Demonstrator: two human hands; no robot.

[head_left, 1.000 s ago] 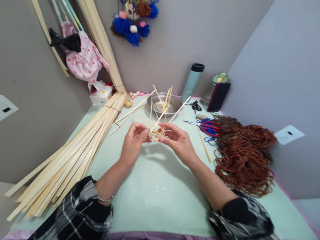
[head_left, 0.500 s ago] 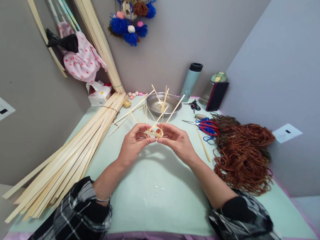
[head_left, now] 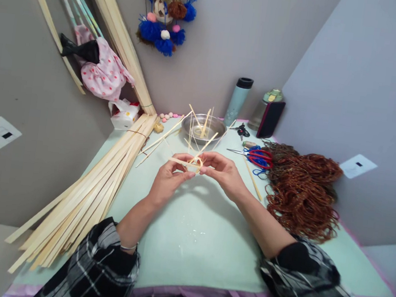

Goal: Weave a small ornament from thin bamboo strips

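Observation:
Between my two hands is a small round weave of bamboo strips (head_left: 193,165), with several loose strip ends sticking out upward and to the sides. My left hand (head_left: 169,176) pinches its left side between thumb and fingers. From the right, my right hand (head_left: 222,171) grips the weave with thumb and bent fingers. Both hands are above the table, in front of a steel bowl (head_left: 185,132) with bamboo strips in it. Fingertips hide part of the weave.
A fan of flat bamboo strips (head_left: 94,193) lies at the left. Brown yarn (head_left: 304,190), red-handled scissors (head_left: 260,157) and a thin strip (head_left: 253,180) lie at the right. A blue flask (head_left: 238,103), a bottle (head_left: 258,115) and a phone (head_left: 271,120) stand behind.
The weave has turned in my hands; its loose ends now point differently, one reaching left across my left fingers. Both hands still hold it in nearly the same place.

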